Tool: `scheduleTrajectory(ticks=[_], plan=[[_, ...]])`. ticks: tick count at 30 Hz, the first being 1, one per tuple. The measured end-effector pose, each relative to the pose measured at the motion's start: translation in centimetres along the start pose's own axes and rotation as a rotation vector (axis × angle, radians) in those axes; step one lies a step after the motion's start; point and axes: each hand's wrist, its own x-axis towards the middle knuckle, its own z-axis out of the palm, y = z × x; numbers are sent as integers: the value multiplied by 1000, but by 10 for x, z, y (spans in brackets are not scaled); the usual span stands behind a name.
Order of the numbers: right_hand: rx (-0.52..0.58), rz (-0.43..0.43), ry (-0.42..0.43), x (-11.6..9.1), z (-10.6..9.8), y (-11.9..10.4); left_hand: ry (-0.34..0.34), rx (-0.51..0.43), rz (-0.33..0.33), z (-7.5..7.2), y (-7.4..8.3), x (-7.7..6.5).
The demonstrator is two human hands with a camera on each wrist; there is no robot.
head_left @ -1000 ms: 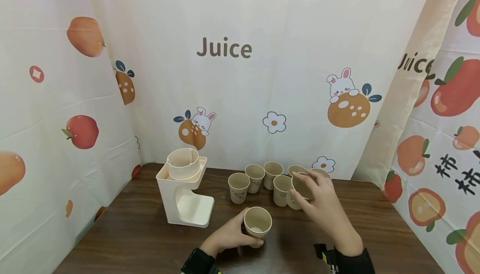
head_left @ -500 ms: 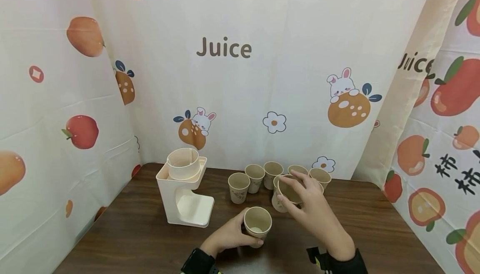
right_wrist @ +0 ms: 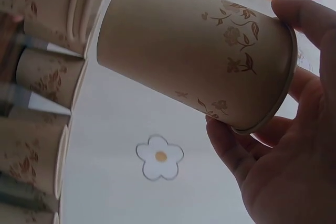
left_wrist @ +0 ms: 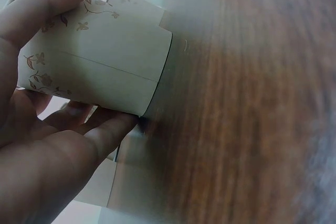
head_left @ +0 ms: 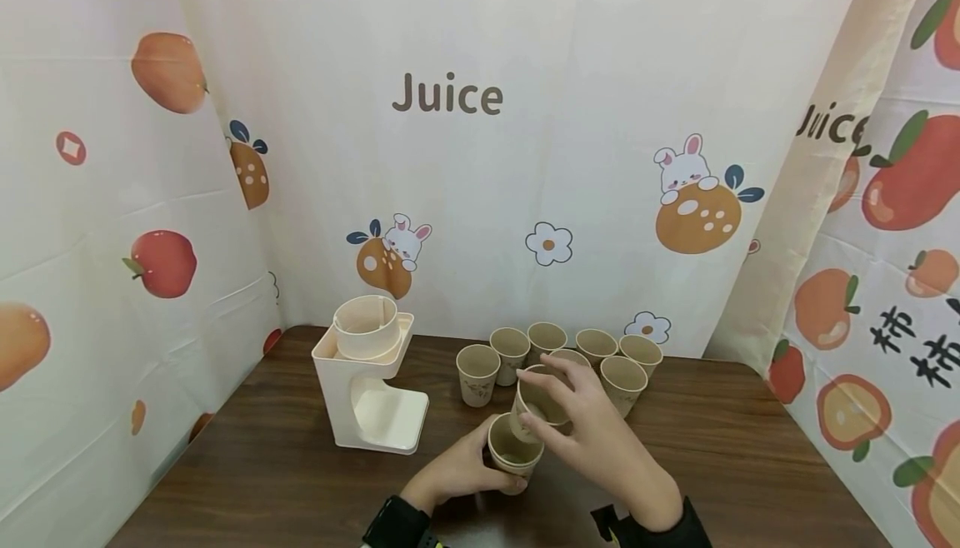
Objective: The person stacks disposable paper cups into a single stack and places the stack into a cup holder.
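Note:
In the head view my left hand (head_left: 459, 466) grips a small stack of nested beige paper cups (head_left: 514, 453) upright near the front middle of the table. Its thumb and fingers wrap round the cup wall, printed with brown flowers in the left wrist view (left_wrist: 100, 51). My right hand (head_left: 588, 435) holds a single paper cup (head_left: 534, 401) by its rim, thumb on one side and fingers on the other. That cup overlaps the stack's far right edge in the head view. Floral print shows on its side in the right wrist view (right_wrist: 194, 56).
Several more paper cups stand upright at the back, including a leftmost cup (head_left: 477, 377) and a right front cup (head_left: 624, 380). One is partly hidden behind my right hand. A cream-white plastic stand (head_left: 337, 398) with a round top is at the left on the brown table (head_left: 247, 465).
My right hand has carried its paper cup left and nearer, from among the back cups to the stack. The left hand and its stack have stayed in place.

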Motion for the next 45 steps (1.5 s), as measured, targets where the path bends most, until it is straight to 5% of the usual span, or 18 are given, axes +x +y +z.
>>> scheduleTrajectory(ticks=[45], plan=[[49,-1,-237,-9,42,1,-50,-61,-5,0,-4,1]])
